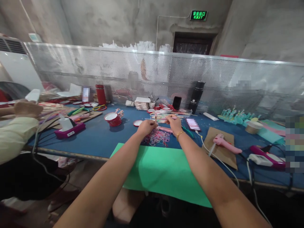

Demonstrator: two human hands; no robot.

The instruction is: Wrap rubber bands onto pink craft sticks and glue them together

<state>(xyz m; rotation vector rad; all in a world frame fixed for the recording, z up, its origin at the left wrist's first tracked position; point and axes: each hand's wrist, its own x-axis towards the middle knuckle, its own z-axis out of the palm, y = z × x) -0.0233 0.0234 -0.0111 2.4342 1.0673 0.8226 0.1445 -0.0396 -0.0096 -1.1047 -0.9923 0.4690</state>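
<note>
Two hands, one thin stick, above a tangle of bands

Reaching forward over the blue surface (99,139), both hands meet near its middle. The left hand (145,126) is closed in a pinch on a thin stick (155,119) that stands nearly upright between the two hands. The right hand (174,123), with one gold bracelet (180,134) at its wrist, is curled with its fingertips close to the same stick; whether they touch it I cannot tell.

Just below the hands lies one loose heap of pink and purple bands (158,138), touching the far edge of one green sheet (163,171) that hangs over the near edge of the surface.

To the right, one pink glue gun (224,143) rests on one brown piece of cardboard (219,152), its white cord trailing toward the hands. Farther right lies one white and magenta tool (266,158).

To the left stand one red and white round tin (113,119) and one small round lid (137,123) beside it. One red flask (100,94) stands by the perforated metal screen (213,79), and one black flask (196,96) stands well right of it, with one dark phone (176,102) between them.

At the far left, another person's hand (27,108) rests on the surface.
</note>
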